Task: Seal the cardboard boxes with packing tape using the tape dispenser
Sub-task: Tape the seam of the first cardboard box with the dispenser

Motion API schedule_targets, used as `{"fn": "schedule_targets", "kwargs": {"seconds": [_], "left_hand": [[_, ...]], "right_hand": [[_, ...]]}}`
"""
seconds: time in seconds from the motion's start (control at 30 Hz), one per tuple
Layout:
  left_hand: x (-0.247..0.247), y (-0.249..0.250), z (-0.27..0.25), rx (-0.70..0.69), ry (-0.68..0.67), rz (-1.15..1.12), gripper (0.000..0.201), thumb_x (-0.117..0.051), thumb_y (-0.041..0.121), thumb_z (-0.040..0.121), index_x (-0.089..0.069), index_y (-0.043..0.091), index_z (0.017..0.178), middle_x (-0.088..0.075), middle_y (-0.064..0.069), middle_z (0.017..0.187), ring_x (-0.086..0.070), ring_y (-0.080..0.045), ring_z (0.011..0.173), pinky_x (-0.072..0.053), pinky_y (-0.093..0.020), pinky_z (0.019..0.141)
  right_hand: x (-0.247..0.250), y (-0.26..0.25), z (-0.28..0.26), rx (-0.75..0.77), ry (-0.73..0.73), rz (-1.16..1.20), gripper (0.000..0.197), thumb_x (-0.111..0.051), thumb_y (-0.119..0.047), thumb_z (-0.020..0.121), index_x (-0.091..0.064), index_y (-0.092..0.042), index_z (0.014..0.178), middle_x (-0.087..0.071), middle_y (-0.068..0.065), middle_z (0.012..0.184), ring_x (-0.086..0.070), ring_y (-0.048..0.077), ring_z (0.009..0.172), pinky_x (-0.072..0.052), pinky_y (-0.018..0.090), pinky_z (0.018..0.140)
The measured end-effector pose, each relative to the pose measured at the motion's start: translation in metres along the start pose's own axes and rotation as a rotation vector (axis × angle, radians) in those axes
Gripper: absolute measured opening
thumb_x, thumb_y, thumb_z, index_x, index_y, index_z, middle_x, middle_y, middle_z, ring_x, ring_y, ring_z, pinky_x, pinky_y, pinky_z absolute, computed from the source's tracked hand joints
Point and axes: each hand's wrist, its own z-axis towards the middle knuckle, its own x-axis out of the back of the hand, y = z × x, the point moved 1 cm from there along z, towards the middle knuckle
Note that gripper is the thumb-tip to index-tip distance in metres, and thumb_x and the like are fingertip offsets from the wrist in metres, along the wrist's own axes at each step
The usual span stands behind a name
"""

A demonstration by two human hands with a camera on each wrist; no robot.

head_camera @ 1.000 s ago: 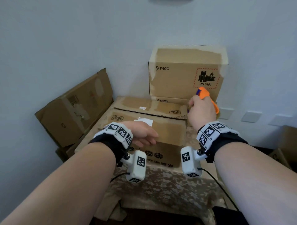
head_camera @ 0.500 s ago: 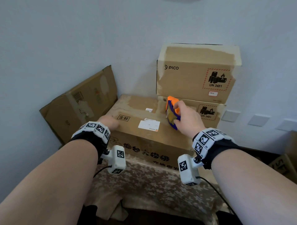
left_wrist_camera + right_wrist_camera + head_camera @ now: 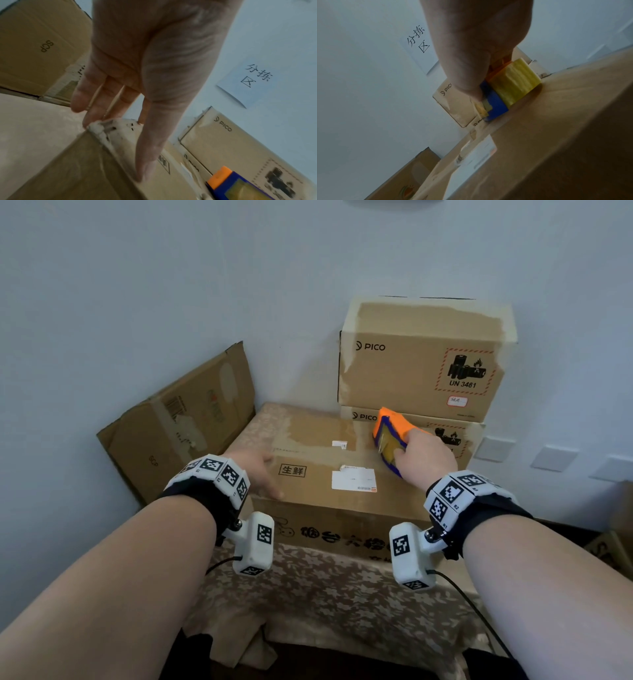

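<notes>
A wide cardboard box (image 3: 342,508) with a white label lies on the cloth-covered table, flaps down. My left hand (image 3: 257,470) lies flat on its near left corner (image 3: 99,129), fingers straight (image 3: 109,97). My right hand (image 3: 421,460) grips the orange and blue tape dispenser (image 3: 390,440) with its yellowish roll (image 3: 515,83), held against the box top at the far right of the seam. In the right wrist view the dispenser's blue base (image 3: 494,106) touches the cardboard. In the left wrist view the dispenser (image 3: 228,185) shows at the lower right.
Two stacked PICO boxes (image 3: 421,361) stand against the wall behind the dispenser. A flattened carton (image 3: 178,426) leans on the wall at the left. The patterned tablecloth (image 3: 325,587) hangs toward me. A paper sign (image 3: 254,77) hangs on the wall. Wall sockets (image 3: 551,457) lie to the right.
My right hand brought the dispenser from beside the PICO boxes down onto the box top. My left hand slid from the box's middle to its near left corner.
</notes>
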Motion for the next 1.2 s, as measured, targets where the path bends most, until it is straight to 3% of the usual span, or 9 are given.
{"fn": "schedule_targets", "kwargs": {"seconds": [0.07,0.2,0.27,0.37,0.57,0.87,1.03,1.13,1.2], "left_hand": [[-0.006,0.01,-0.007,-0.04,-0.029,0.023,0.097,-0.083,0.026,0.072,-0.026,0.023,0.15,-0.051,-0.003,0.135,-0.057,-0.017,0.091,-0.045,-0.021,0.062],[-0.021,0.027,-0.011,-0.091,-0.025,0.107,0.099,-0.084,0.029,0.07,-0.026,0.019,0.151,-0.046,-0.004,0.143,-0.048,-0.024,0.125,-0.042,-0.033,0.098],[-0.025,0.03,-0.012,-0.096,-0.016,0.137,0.102,-0.083,0.028,0.071,-0.022,0.017,0.152,-0.04,-0.005,0.148,-0.042,-0.025,0.132,-0.039,-0.036,0.106],[-0.028,0.032,-0.012,-0.105,0.011,0.133,0.099,-0.083,0.024,0.072,-0.024,0.018,0.151,-0.043,-0.005,0.146,-0.045,-0.026,0.13,-0.04,-0.038,0.106],[-0.033,0.033,-0.013,-0.117,0.087,0.137,0.092,-0.082,0.023,0.073,-0.029,0.015,0.149,-0.044,-0.007,0.145,-0.045,-0.027,0.13,-0.04,-0.036,0.103],[-0.031,0.029,0.001,-0.038,0.147,0.13,0.067,-0.078,0.018,0.077,-0.048,0.007,0.135,-0.057,-0.011,0.129,-0.056,-0.027,0.116,-0.049,-0.035,0.094],[-0.016,0.028,0.017,-0.001,-0.005,0.037,0.079,-0.081,0.021,0.072,-0.041,0.012,0.14,-0.054,-0.009,0.132,-0.054,-0.027,0.116,-0.047,-0.038,0.095],[-0.004,0.035,0.031,0.009,0.011,-0.068,0.047,-0.076,0.026,0.078,-0.05,0.012,0.114,-0.063,-0.01,0.113,-0.061,-0.026,0.101,-0.053,-0.039,0.086],[0.001,0.042,0.046,0.02,0.063,-0.096,0.049,-0.069,0.024,0.086,-0.05,0.005,0.128,-0.061,-0.011,0.112,-0.06,-0.028,0.106,-0.05,-0.039,0.093]], "right_hand": [[0.003,0.003,-0.003,-0.022,-0.002,0.026,0.038,-0.047,-0.02,0.093,-0.049,-0.016,0.131,-0.048,0.001,0.089,-0.051,0.027,0.081,-0.041,0.031,0.069],[0.011,0.004,-0.01,-0.025,-0.055,0.018,0.048,-0.046,-0.02,0.096,-0.038,-0.019,0.144,-0.056,0.01,0.102,-0.058,0.031,0.093,-0.048,0.033,0.075],[0.014,0.005,-0.012,-0.027,-0.069,0.015,0.049,-0.046,-0.021,0.097,-0.037,-0.019,0.144,-0.056,0.011,0.103,-0.058,0.032,0.096,-0.051,0.036,0.079],[0.013,0.009,-0.01,-0.078,-0.075,0.038,0.038,-0.047,-0.025,0.096,-0.048,-0.015,0.133,-0.058,0.012,0.113,-0.056,0.027,0.091,-0.05,0.035,0.078],[0.012,0.009,-0.008,-0.024,-0.015,0.09,0.016,-0.045,-0.026,0.097,-0.052,-0.012,0.101,-0.058,0.007,0.094,-0.051,0.025,0.082,-0.043,0.032,0.07],[0.005,-0.014,-0.002,0.078,-0.027,0.351,0.023,-0.043,-0.023,0.099,-0.054,-0.009,0.114,-0.053,0.004,0.101,-0.05,0.018,0.089,-0.039,0.028,0.069],[-0.003,-0.026,0.012,0.13,-0.045,0.382,0.027,-0.042,-0.024,0.1,-0.054,-0.009,0.118,-0.053,0.002,0.101,-0.047,0.016,0.088,-0.036,0.025,0.065],[-0.006,-0.03,0.028,0.131,-0.056,0.387,0.024,-0.041,-0.024,0.1,-0.056,-0.009,0.11,-0.054,0.004,0.096,-0.047,0.017,0.081,-0.033,0.024,0.056],[-0.007,-0.031,0.039,0.109,-0.06,0.404,0.024,-0.041,-0.025,0.1,-0.056,-0.006,0.104,-0.054,0.005,0.092,-0.048,0.019,0.08,-0.033,0.026,0.058]]}}
